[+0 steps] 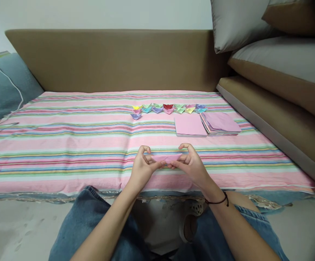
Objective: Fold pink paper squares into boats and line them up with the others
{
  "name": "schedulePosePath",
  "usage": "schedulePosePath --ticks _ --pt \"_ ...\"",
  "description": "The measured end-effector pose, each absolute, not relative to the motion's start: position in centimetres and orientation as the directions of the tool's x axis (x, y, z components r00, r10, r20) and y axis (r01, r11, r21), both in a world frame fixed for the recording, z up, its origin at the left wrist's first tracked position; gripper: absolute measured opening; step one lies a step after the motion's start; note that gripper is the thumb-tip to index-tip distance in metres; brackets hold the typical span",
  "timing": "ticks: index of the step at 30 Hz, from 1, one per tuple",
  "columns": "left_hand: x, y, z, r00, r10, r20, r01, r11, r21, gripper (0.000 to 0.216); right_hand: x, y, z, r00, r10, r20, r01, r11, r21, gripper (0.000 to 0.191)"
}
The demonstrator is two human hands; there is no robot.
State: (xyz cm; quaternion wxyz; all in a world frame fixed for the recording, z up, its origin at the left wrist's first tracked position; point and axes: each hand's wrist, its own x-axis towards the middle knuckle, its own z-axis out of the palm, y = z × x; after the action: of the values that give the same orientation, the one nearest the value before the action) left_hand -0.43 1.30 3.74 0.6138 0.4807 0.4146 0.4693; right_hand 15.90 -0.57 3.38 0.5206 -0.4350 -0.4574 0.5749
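A folded piece of pink paper (167,158) is held low over the striped cloth (65,145), near its front edge. My left hand (142,167) pinches its left end and my right hand (190,164) pinches its right end, fingers curled on both. A black cord circles my right wrist. Further back lies a row of several small folded paper boats (168,108) in mixed colours. Beside them sit a stack of pink square sheets (190,125) and a second, fanned stack of sheets (221,122).
The cloth covers a low sofa seat with a brown backrest (114,58). Grey and brown cushions (277,47) pile up at the right. A grey-blue cushion with a white cable (8,81) lies at the left. My jeans-clad knees are below.
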Motion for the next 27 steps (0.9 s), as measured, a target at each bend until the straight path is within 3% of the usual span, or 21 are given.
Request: schedulePosePath --ticks 6,11,19,22,27 --pt "-0.6 1.6 3.6 0.216 0.976 -0.039 -0.127 0.068 0.990 0.054 16.1 -0.7 3.2 -0.076 0.997 -0.029 -0.186 -0.043 -0.982 0.053" --pt "-1.2 1.8 2.8 0.271 0.962 -0.023 -0.001 0.025 1.000 0.043 16.7 -0.8 2.4 -0.051 0.998 0.023 -0.075 0.019 -0.997 0.033" --pt "-1.8 1.8 2.1 0.290 0.947 0.139 0.229 -0.210 0.950 0.020 17.7 -0.2 0.4 0.077 0.988 0.131 0.088 0.124 -0.988 0.024" --pt "-1.6 1.7 2.0 0.323 0.923 0.208 0.350 -0.321 0.880 0.012 17.9 -0.3 -0.1 0.043 0.985 0.165 0.194 0.154 -0.969 0.018" --pt "-1.1 1.4 1.4 0.474 0.817 0.328 0.518 -0.560 0.647 0.013 18.4 -0.3 0.0 0.023 0.966 0.258 0.465 0.218 -0.858 0.009"
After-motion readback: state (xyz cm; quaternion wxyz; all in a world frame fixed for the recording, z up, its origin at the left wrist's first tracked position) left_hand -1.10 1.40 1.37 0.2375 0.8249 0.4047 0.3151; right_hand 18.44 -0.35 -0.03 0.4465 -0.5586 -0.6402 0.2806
